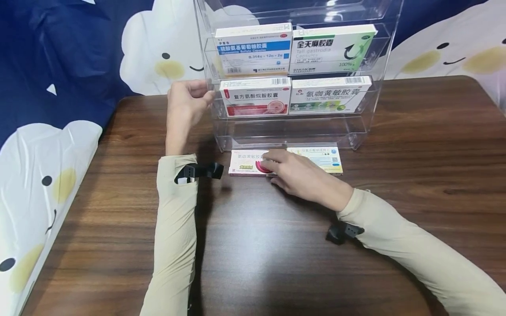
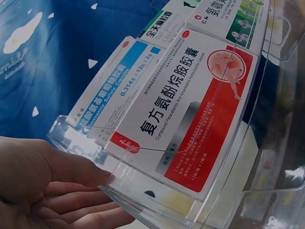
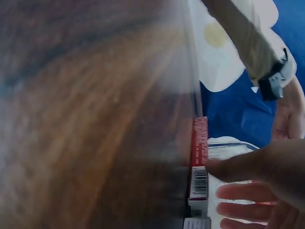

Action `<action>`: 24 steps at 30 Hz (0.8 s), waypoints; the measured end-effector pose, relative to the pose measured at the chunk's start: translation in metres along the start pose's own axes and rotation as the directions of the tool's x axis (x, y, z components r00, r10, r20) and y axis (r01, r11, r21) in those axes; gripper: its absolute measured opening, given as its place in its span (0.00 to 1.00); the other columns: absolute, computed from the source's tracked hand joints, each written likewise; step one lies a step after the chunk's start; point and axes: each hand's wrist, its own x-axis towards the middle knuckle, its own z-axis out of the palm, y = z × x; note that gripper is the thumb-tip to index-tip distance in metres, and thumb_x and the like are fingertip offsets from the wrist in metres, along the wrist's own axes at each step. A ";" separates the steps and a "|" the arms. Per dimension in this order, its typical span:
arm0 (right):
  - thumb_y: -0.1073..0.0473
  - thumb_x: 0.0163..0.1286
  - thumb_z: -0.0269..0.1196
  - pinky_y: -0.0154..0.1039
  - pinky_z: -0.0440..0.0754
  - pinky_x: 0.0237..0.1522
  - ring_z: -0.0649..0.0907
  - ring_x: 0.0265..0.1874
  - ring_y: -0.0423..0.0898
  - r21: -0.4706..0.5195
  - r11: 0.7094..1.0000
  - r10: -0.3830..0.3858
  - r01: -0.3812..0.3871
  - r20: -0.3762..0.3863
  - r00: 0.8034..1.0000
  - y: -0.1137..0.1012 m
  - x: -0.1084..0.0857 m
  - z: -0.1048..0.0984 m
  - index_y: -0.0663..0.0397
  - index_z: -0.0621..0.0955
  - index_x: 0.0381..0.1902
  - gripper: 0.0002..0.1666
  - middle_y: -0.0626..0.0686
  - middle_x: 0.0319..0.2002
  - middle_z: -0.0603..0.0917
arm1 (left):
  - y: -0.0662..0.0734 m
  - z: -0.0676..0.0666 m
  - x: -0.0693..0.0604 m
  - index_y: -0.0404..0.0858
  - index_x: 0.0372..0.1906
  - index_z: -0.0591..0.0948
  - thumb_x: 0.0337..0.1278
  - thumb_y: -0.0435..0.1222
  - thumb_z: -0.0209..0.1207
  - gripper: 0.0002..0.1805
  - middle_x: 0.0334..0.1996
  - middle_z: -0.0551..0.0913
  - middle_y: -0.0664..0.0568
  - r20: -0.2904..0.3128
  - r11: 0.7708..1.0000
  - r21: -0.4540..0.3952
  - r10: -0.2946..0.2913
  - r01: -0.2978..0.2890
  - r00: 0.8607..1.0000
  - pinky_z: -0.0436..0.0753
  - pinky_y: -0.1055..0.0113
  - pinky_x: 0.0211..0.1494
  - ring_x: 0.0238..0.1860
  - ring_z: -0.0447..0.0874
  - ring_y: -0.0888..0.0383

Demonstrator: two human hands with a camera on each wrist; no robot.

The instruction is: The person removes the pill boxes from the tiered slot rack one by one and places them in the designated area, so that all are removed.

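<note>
A clear acrylic rack (image 1: 257,129) holds two rows of medicine boxes. My left hand (image 1: 187,103) pinches the rack's left edge, beside the red and white box (image 1: 254,97); the left wrist view shows the thumb of that hand (image 2: 62,191) against the clear side panel. Two boxes lie flat on the table at the rack's foot: a white and magenta one (image 1: 247,162) on the left and a yellow-edged one (image 1: 328,160) on the right. My right hand (image 1: 304,177) rests over their meeting ends, thumb at the near side and fingers on top, in the right wrist view touching a red-sided box (image 3: 200,143).
In the upper row stand a blue and white box (image 1: 254,52) and a green and white box (image 1: 332,49); a white and green box (image 1: 328,96) is below. Behind the wooden table (image 1: 253,245) hangs a blue cloth (image 1: 71,44) with white cloud faces.
</note>
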 end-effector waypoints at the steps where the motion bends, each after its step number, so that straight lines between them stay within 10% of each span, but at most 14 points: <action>1: 0.69 0.57 0.68 0.49 0.83 0.48 0.83 0.45 0.56 -0.012 1.000 -0.013 0.013 0.011 1.000 -0.001 0.001 0.002 0.64 0.82 0.45 0.16 0.60 0.45 0.82 | -0.001 0.000 0.000 0.39 0.55 0.82 0.61 0.34 0.62 0.17 0.50 0.84 0.47 -0.003 1.000 0.005 0.005 -0.005 1.000 0.82 0.72 0.50 0.48 0.85 0.57; 9: 0.72 0.62 0.61 0.47 0.84 0.42 0.83 0.37 0.51 -0.056 0.998 -0.026 0.026 0.009 1.000 0.002 0.000 0.007 0.63 0.83 0.35 0.05 0.55 0.34 0.81 | -0.003 0.000 0.000 0.39 0.55 0.82 0.60 0.34 0.62 0.17 0.51 0.84 0.47 -0.013 1.000 0.017 0.006 -0.005 1.000 0.82 0.71 0.52 0.48 0.86 0.57; 24: 0.72 0.61 0.64 0.53 0.76 0.59 0.82 0.48 0.58 -0.082 0.996 -0.021 0.022 0.015 1.000 0.008 -0.003 0.003 0.67 0.83 0.43 0.11 0.61 0.44 0.85 | -0.001 -0.002 0.002 0.41 0.55 0.82 0.60 0.34 0.63 0.18 0.52 0.84 0.48 -0.005 1.000 -0.012 -0.010 0.010 1.000 0.82 0.73 0.51 0.47 0.85 0.58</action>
